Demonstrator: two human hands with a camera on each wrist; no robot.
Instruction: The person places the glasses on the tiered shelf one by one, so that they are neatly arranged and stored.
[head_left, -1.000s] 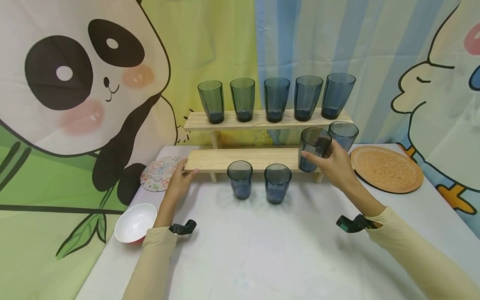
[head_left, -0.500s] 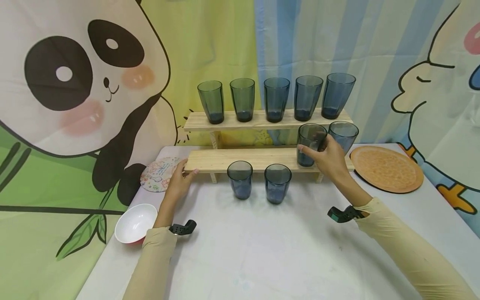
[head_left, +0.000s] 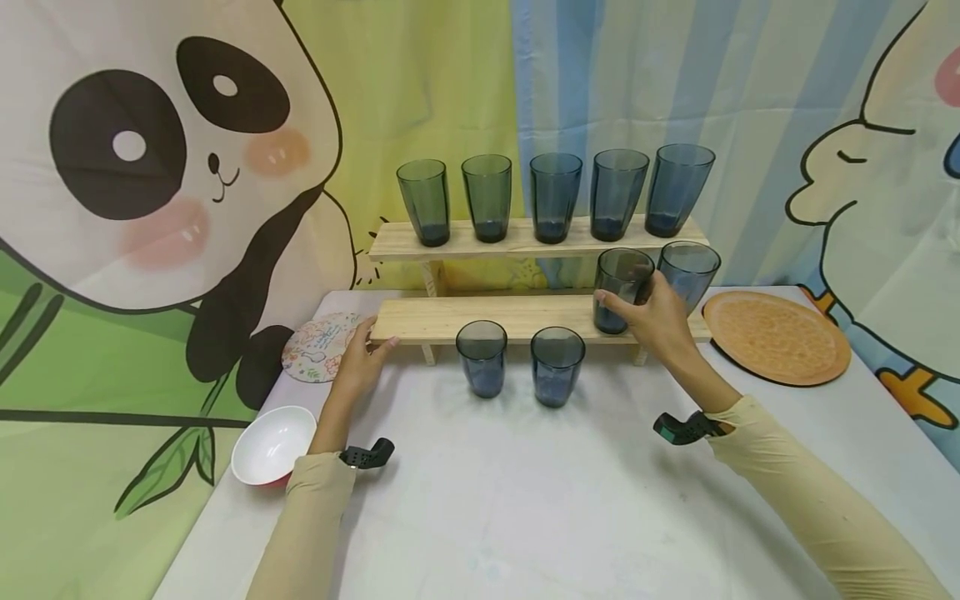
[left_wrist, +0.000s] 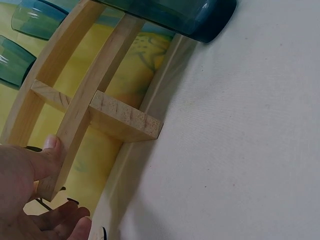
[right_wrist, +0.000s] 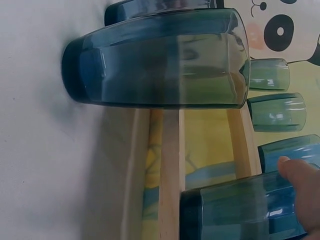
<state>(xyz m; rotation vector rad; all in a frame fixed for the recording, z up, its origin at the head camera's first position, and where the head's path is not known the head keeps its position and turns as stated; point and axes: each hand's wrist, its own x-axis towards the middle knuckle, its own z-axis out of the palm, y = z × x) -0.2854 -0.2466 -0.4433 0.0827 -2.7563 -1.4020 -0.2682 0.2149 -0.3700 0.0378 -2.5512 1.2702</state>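
Observation:
At the left end of a two-tier wooden shelf (head_left: 480,319), my left hand (head_left: 360,367) grips the lower plank. In the left wrist view its thumb (left_wrist: 50,145) lies on the plank's edge. My right hand (head_left: 663,321) holds a blue-grey drinking glass (head_left: 611,304) upright at the right part of the lower plank. The right wrist view has that glass's base (right_wrist: 190,215) at the plank, the thumb along its side. Just right of it stands another glass (head_left: 693,271) on the same plank, partly hidden by the hand. Two glasses (head_left: 482,362) (head_left: 555,371) stand on the table before the shelf.
Several matching glasses (head_left: 552,200) line the upper plank (head_left: 517,248). A white bowl (head_left: 273,446) and a flowered round mat (head_left: 315,346) are at the left of the white table (head_left: 510,500). To the right lies a round tan mat (head_left: 780,337). Printed curtains hang behind.
My right hand has moved the glass slightly left and up, back over the lower plank, and has held still there since the half-second mark. The left hand stays put.

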